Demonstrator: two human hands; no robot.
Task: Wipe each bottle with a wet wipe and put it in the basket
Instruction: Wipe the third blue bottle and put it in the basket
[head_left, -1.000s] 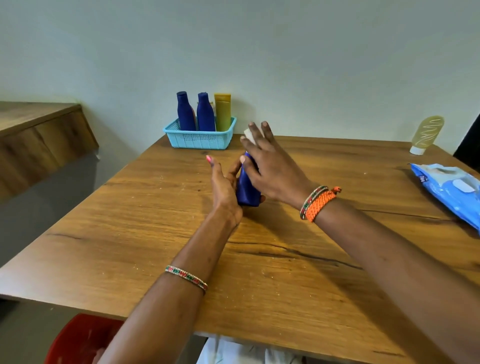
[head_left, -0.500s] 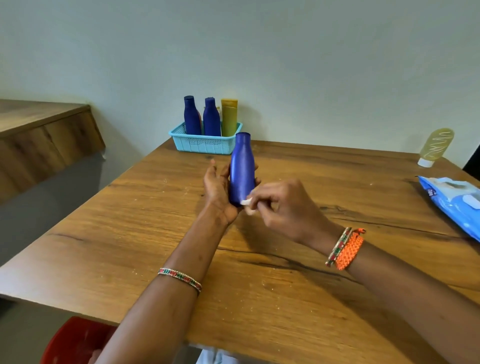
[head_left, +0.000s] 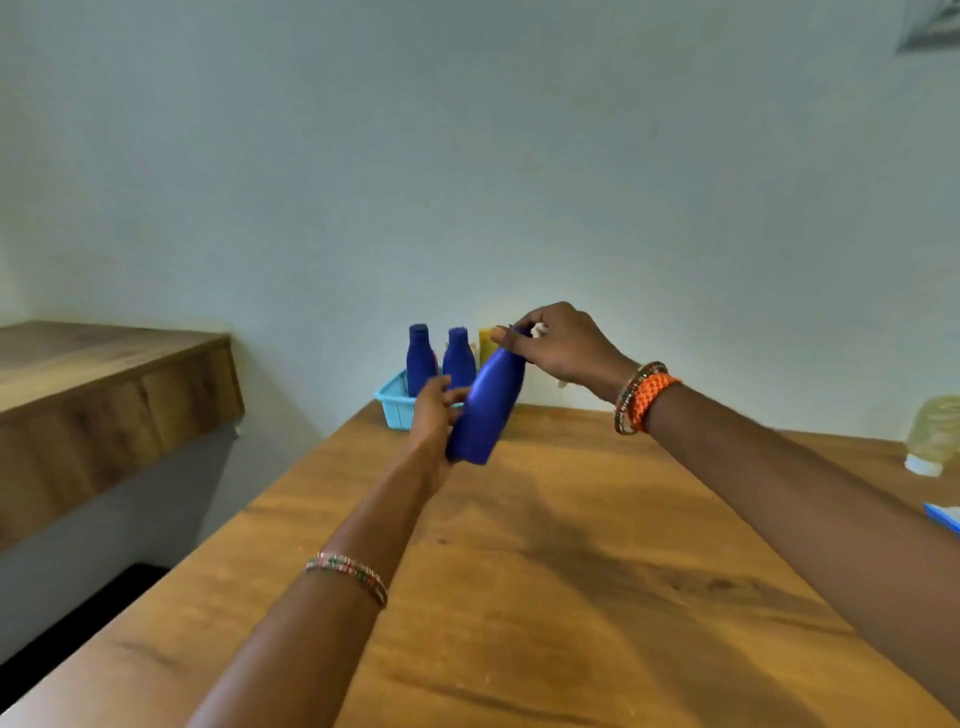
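A dark blue bottle (head_left: 488, 405) is lifted off the wooden table (head_left: 545, 571) and tilted, its top leaning right toward the wall. My left hand (head_left: 434, 410) grips its lower body. My right hand (head_left: 561, 343) curls round the bottle's top, with a bit of white wet wipe (head_left: 537, 329) showing between the fingers. Just behind stands the light blue basket (head_left: 392, 402), holding two blue bottles (head_left: 420, 358) (head_left: 459, 356) and a yellow one (head_left: 485, 343), partly hidden by the held bottle.
A pale yellow bottle (head_left: 932, 434) stands upside down on its white cap at the far right. The blue wipes pack (head_left: 943, 514) peeks in at the right edge. A wooden counter (head_left: 104, 384) lies left, across a gap.
The bottle has been raised from the table and moved toward the basket. My right hand went from its base up to its top. The camera has tilted upward.
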